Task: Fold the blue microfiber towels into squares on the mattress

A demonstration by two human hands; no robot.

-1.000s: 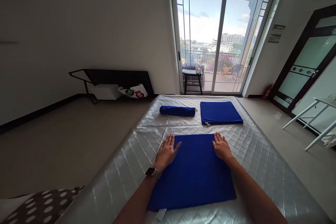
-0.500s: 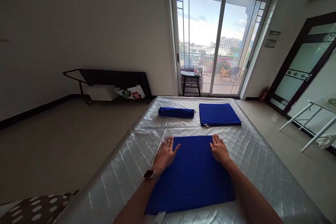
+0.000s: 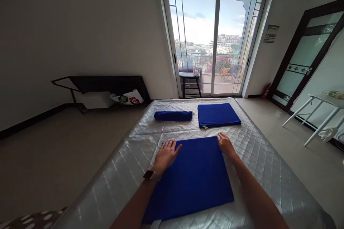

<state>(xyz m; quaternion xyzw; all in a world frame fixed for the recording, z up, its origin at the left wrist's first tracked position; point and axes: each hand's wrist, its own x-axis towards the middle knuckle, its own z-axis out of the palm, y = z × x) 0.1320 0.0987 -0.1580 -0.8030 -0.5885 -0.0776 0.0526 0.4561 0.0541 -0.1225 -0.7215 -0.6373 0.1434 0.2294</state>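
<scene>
Lying flat between both hands point(image 3: 165, 155) point(image 3: 226, 146) is blue cloth point(image 3: 195, 177).

Two bare hands are in view, one left hand point(image 3: 165, 157) and one right hand point(image 3: 226, 145), with one wristwatch point(image 3: 148, 174) between them. Blue cloth items number three: one flat cloth point(image 3: 192, 179), one rolled cloth point(image 3: 173, 116) and one folded cloth point(image 3: 219, 115). There is one mattress point(image 3: 268, 171) and one spotted cloth point(image 3: 40, 219). Doors come to two: one sliding door point(image 3: 216, 43) with two large panes and one dark-framed door point(image 3: 303, 53). Also counted are one stool point(image 3: 188, 75), one white desk point(image 3: 322, 98), one red extinguisher point(image 3: 266, 91), one white box point(image 3: 96, 100) and one printed bag point(image 3: 127, 97).
</scene>
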